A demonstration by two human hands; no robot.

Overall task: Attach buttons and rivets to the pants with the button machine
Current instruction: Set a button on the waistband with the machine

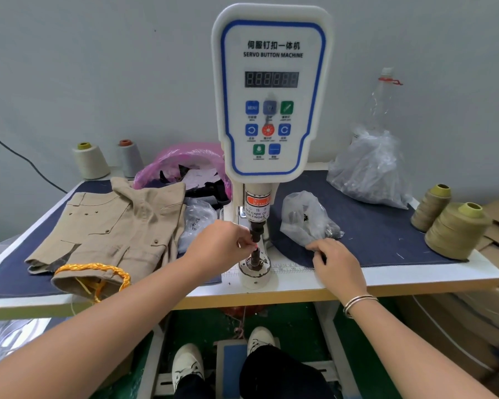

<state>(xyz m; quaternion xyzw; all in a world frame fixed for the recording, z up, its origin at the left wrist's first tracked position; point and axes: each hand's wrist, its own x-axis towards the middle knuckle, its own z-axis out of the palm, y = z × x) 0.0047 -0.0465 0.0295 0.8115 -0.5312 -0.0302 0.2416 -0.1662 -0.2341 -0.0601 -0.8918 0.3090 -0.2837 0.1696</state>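
The white servo button machine (271,90) stands at the middle of the table, its dark punch (257,230) above the lower die (255,262). My left hand (222,243) pinches a small part right at the gap between punch and die. My right hand (333,263) rests on the table edge to the right of the die, fingers curled by the mouth of a small clear bag of hardware (306,218); what it holds is hidden. Khaki pants (113,228) with a yellow braided cord (98,269) lie folded at the left.
Thread cones stand at the back left (90,161) and right (455,230). A pink bag (185,162), clear plastic bags (369,168) and a plastic bottle (382,102) sit behind. Navy cloth (372,226) covers the table. My feet are at the pedal (231,367) below.
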